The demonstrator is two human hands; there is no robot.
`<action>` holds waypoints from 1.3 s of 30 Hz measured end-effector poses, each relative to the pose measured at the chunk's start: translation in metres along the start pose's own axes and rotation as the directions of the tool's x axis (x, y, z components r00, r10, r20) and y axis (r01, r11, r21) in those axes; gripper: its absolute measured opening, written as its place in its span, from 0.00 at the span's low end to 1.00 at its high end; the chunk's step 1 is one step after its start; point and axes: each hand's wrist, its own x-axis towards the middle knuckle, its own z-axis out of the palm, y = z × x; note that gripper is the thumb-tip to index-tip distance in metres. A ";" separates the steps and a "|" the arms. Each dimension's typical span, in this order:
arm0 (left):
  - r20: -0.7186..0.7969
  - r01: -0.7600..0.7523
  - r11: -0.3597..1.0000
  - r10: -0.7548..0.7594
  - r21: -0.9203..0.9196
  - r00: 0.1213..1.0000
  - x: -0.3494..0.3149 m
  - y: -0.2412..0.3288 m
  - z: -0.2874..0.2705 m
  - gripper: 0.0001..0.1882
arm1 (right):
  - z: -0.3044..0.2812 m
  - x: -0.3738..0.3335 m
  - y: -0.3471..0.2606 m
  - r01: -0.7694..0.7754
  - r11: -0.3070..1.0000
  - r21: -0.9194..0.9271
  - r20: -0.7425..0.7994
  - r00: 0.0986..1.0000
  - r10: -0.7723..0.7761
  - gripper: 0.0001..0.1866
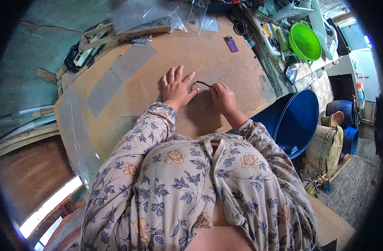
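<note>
Near our table's (pixel 241 67) front edge, our left hand (pixel 177 90) lay spread, perhaps bracing. Our right hand (pixel 223 98) pinched a black strip (pixel 204 84)

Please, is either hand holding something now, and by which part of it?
The right hand holds a thin black strip by its right end. The left hand lies palm down, fingers spread, with nothing visible held.

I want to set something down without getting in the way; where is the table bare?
The table looks mostly bare beyond the left hand, between the grey strip and the lighter, and right of the right hand, this side of the lighter. It is crowded along the far edge, by the plastic, and around the black piece between the hands.
</note>
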 end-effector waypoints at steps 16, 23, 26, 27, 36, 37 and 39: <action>0.020 -0.009 0.999 0.008 0.033 1.000 0.000 0.001 -0.003 0.30 | 0.005 -0.002 0.006 -0.205 0.925 0.320 -0.184 0.944 0.273 0.06; -0.011 -0.022 0.999 0.022 0.043 1.000 -0.001 -0.001 0.002 0.30 | 0.017 0.007 -0.002 -0.217 0.835 0.505 -0.066 0.955 0.288 0.08; -0.006 -0.019 0.998 0.019 0.059 1.000 0.000 -0.006 0.013 0.28 | 0.035 0.013 -0.015 -0.192 0.801 0.567 -0.024 0.968 0.249 0.08; -0.020 -0.017 0.998 0.018 0.058 1.000 0.002 -0.008 0.015 0.27 | 0.036 0.015 -0.016 -0.233 0.829 0.508 0.067 0.971 0.231 0.08; 0.006 -0.004 1.000 0.004 0.003 1.000 -0.001 -0.004 0.008 0.27 | 0.047 0.018 -0.009 0.034 0.938 0.346 -0.062 0.998 -0.013 0.09; 0.017 -0.014 1.000 0.014 0.003 1.000 -0.001 -0.006 0.008 0.28 | 0.049 0.018 -0.008 -0.019 0.875 0.483 -0.063 0.996 0.056 0.09; -0.017 -0.008 0.998 0.007 -0.054 1.000 -0.004 -0.010 0.008 0.28 | 0.038 0.020 -0.007 -0.143 0.715 0.684 -0.088 0.957 0.276 0.09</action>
